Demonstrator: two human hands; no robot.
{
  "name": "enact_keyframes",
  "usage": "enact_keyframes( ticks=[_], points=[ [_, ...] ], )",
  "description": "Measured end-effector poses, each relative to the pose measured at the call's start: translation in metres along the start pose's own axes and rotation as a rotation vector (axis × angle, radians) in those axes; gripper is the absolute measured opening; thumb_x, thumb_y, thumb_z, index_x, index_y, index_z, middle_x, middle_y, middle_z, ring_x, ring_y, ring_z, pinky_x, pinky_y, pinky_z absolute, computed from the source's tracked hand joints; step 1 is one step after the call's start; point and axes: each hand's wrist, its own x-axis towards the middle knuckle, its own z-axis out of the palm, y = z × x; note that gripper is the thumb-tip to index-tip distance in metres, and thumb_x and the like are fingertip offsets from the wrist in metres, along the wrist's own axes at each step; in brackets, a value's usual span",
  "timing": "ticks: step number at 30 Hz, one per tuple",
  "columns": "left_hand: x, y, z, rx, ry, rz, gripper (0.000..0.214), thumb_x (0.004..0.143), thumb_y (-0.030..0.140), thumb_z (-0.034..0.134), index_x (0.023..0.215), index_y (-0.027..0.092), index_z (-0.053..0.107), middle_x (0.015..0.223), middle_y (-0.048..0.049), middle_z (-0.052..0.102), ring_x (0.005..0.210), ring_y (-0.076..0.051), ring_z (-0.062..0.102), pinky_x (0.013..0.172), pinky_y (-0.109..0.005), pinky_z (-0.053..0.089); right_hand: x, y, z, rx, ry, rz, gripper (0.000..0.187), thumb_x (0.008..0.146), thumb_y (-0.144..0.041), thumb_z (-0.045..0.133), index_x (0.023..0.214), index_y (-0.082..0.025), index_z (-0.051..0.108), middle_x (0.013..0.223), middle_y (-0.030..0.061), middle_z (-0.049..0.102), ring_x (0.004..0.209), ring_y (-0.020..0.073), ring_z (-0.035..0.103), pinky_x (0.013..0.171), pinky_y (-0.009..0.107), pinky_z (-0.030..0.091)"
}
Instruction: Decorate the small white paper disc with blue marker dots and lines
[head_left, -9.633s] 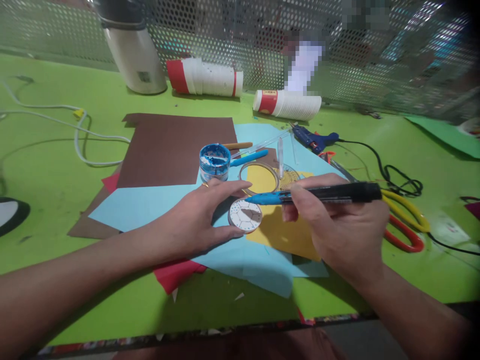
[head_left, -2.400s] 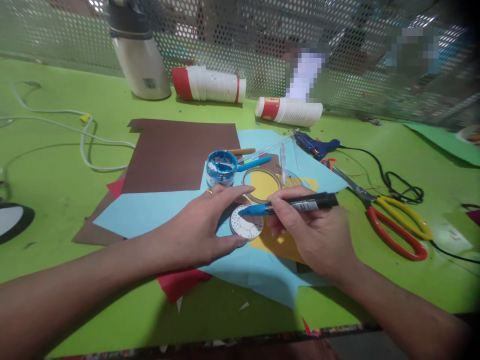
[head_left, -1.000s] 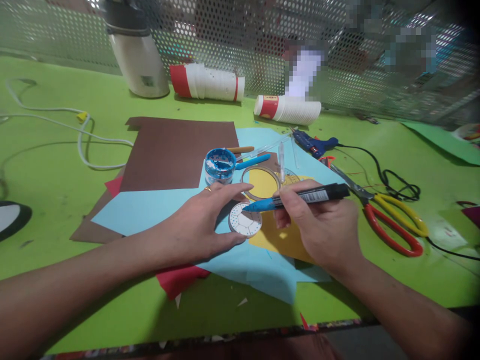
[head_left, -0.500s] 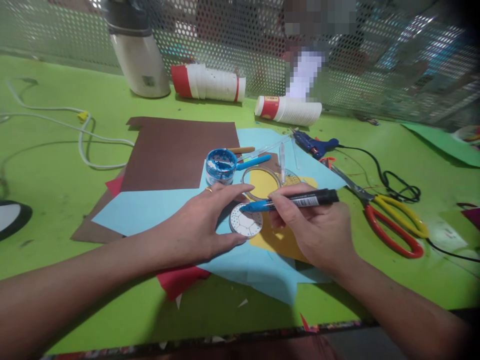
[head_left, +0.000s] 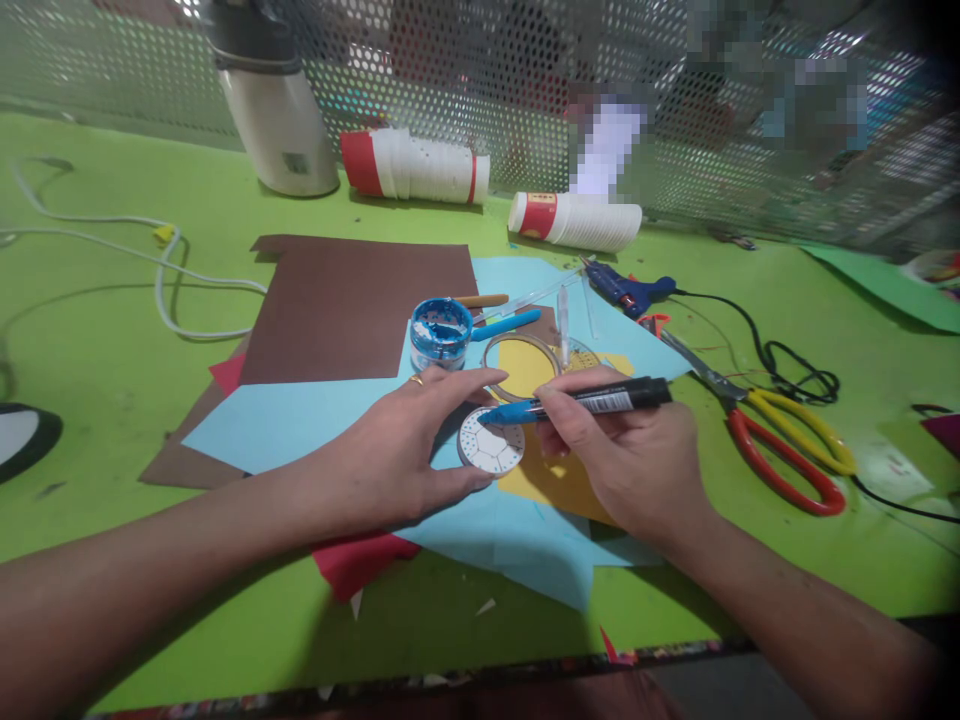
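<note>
Curved around the left side of a round white disc (head_left: 496,447), my left hand (head_left: 405,445) steadies it with thumb and fingers at its rim. Black lines form a honeycomb-like pattern on the disc, with blue dots in its upper and left cells. My right hand (head_left: 626,450) grips a black marker (head_left: 630,396) with a blue front end, its tip touching the disc's upper left. Just behind my left hand stands a small open jar of blue paint (head_left: 441,335). A ring (head_left: 491,372) lies behind the disc on yellow paper (head_left: 551,490).
Scissors (head_left: 795,450) and a blue glue gun (head_left: 630,287) with a black cord lie to the right. Brown (head_left: 360,310) and light blue paper (head_left: 300,425) spread underneath. Stacked paper cups (head_left: 427,170) and a white bottle (head_left: 281,130) stand along the mesh screen (head_left: 450,90).
Very little differs. The marker tip stays at nearly the same place on the disc, and both hands keep their hold. The whole view has shifted slightly.
</note>
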Motion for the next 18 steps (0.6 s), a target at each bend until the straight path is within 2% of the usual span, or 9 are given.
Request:
enact_keyframes(
  ticks=[18],
  points=[
    [0.0004, 0.0007, -0.0001, 0.004, -0.002, -0.013, 0.069, 0.078, 0.034, 0.068, 0.141, 0.022, 0.041, 0.136, -0.0089, 0.058, 0.122, -0.027, 0.055, 0.103, -0.043, 0.045, 0.0025, -0.0022, 0.0024, -0.013, 0.013, 0.013, 0.016, 0.084, -0.034, 0.068, 0.077, -0.02, 0.065, 0.053, -0.0037, 0.061, 0.045, 0.0113, 0.057, 0.046, 0.024, 0.047]
  ],
)
